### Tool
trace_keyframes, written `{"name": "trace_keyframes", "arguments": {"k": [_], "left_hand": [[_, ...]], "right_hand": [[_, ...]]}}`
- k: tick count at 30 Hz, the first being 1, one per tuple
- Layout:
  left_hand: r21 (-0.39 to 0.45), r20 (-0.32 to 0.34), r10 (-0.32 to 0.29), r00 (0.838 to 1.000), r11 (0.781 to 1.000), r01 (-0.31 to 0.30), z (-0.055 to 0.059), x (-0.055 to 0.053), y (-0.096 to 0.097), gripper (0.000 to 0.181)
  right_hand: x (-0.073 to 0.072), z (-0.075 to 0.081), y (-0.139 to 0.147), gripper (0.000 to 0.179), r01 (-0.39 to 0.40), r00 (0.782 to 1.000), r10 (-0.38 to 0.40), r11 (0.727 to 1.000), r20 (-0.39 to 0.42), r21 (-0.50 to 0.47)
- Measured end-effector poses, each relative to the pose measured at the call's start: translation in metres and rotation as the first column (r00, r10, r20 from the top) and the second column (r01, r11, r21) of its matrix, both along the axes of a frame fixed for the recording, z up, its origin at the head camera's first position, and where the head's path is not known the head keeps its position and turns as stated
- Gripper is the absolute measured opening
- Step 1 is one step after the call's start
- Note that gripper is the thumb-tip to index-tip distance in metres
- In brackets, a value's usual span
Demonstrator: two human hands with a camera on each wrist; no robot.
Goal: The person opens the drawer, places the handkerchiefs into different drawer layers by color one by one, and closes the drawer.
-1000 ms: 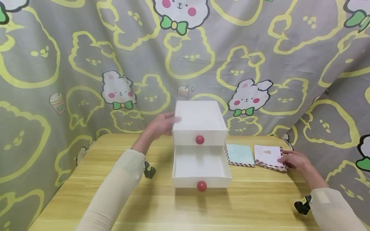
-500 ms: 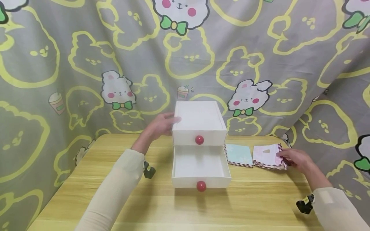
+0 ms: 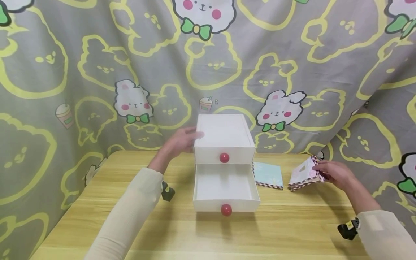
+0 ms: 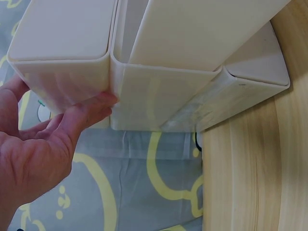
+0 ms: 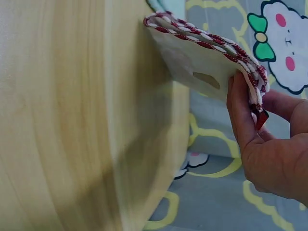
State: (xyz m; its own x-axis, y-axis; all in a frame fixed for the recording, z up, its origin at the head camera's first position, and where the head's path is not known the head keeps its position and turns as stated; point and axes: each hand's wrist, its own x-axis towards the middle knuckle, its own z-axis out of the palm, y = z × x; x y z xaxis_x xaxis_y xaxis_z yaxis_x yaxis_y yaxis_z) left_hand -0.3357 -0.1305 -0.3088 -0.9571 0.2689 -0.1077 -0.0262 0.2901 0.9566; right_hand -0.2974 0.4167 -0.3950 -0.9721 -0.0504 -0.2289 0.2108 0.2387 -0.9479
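A white two-drawer box [image 3: 224,130] with round red knobs stands mid-table. Its lower drawer [image 3: 226,205] is pulled out and looks bare inside; the upper drawer [image 3: 208,155] is in. My left hand [image 3: 182,140] rests against the box's left side, one fingertip over the top edge; in the left wrist view its fingers [image 4: 89,113] lie along the wall. At the right, my right hand [image 3: 336,174] pinches the edge of a folded pink handkerchief [image 3: 302,173] with checked trim. The handkerchief is tilted, its right side raised and its left edge low near the table.
A folded light-blue handkerchief [image 3: 268,174] with the same trim lies between the box and the pink one. The wooden table [image 3: 130,220] has a patterned grey curtain [image 3: 162,65] behind it and at both sides. A black wrist camera [image 3: 347,229] hangs below each sleeve.
The pink handkerchief has gone from lying flat to tilted, its right side lifted by my right hand, which has shifted slightly right. My left hand and the box have not moved.
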Motion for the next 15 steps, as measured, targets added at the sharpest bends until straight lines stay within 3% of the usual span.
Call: {"name": "trace_keyframes", "arguments": {"k": [3,5,15], "left_hand": [[0.003,0.002,-0.001,1.0,1.0,0.001,0.001,0.0,0.0,0.074],[0.005,0.004,-0.001,1.0,1.0,0.001,0.001,0.0,0.0,0.074],[0.001,0.003,-0.003,1.0,1.0,0.003,0.002,0.001,-0.001,0.074]], "right_hand": [[0.002,0.007,-0.003,0.063,-0.017,1.0,0.018,0.998,-0.014,0.062],[0.003,0.012,-0.006,0.078,-0.022,1.0,0.025,0.994,-0.018,0.109],[0.009,0.039,-0.027,0.077,-0.103,0.994,0.108,0.977,-0.017,0.187]]}}
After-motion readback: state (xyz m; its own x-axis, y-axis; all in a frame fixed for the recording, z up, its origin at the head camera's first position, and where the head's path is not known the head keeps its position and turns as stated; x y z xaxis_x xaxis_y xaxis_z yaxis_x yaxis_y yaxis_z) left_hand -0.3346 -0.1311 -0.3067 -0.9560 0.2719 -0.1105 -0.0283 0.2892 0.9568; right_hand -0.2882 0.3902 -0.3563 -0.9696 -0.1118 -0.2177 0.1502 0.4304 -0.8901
